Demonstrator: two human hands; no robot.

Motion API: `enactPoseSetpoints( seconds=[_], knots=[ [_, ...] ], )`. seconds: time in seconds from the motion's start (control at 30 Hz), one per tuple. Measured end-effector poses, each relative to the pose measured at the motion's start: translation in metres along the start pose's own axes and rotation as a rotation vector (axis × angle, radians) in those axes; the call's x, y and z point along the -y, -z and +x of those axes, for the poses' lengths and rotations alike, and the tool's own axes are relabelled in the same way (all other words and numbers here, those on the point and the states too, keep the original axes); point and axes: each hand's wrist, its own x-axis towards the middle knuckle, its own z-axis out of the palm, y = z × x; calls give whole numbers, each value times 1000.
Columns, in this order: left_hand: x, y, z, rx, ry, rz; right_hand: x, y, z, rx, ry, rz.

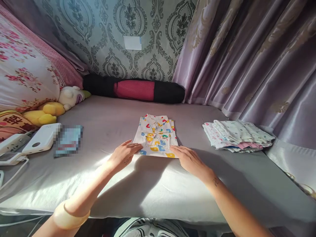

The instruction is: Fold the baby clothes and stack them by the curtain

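Note:
A folded white shirt (158, 140) with a collar and a red, yellow and blue print lies front up on the grey sheet, its collar towards the wall. At its near left corner rests my left hand (125, 154), palm down with the fingers stretched onto the cloth. My right hand (189, 159) lies flat across the near right corner, fingers extended. Both hands touch the shirt without gripping it. Some fingertips are hard to make out against the cloth. Off to the right sits a stack of folded, light printed clothes (238, 135), apart from my hands.
A black and red bolster (134, 89) lies along the wall. On the left are a power strip (14, 143), a white power bank (42, 138), a blurred packet (68, 141), plush toys (46, 113) and a floral pillow (24, 62). Purple curtains (234, 59) hang along the right.

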Motion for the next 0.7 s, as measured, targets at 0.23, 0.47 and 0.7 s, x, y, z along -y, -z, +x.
enactPoseSetpoints(
  seconds=[0.23,0.47,0.7],
  knots=[
    [-16,10,-27,-2,42,-102,10,20,-29,151,-21,179],
    [-22,20,-5,-146,490,-582,-7,20,-7,76,-343,494],
    [-9,8,31,-384,592,-863,-41,-11,32,-133,-502,729]
  ],
)
